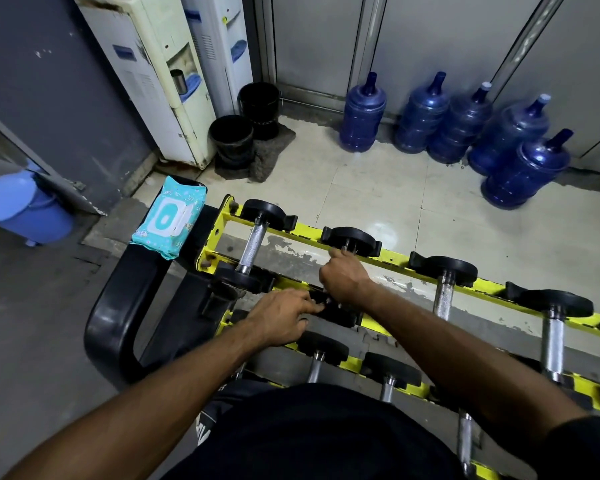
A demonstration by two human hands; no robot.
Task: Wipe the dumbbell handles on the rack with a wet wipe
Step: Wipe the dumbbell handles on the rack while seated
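A yellow rack (302, 233) holds several black-headed dumbbells with steel handles. My right hand (342, 273) is curled round the handle of the second dumbbell (352, 237) on the top row, hiding it; no wipe shows in that hand. My left hand (284, 315) holds the near black head of that same dumbbell, fingers bent over it. The first dumbbell's handle (253, 242) lies bare to the left. A teal wet wipe pack (170, 218) with a white flap rests on a black padded seat at the rack's left end.
A lower rack row with more dumbbells (321, 348) lies just in front of my body. Blue water jugs (458, 126) line the far wall; two black buckets (232, 138) and water dispensers (160, 77) stand at the back left. A blue bin (25, 206) sits at the left.
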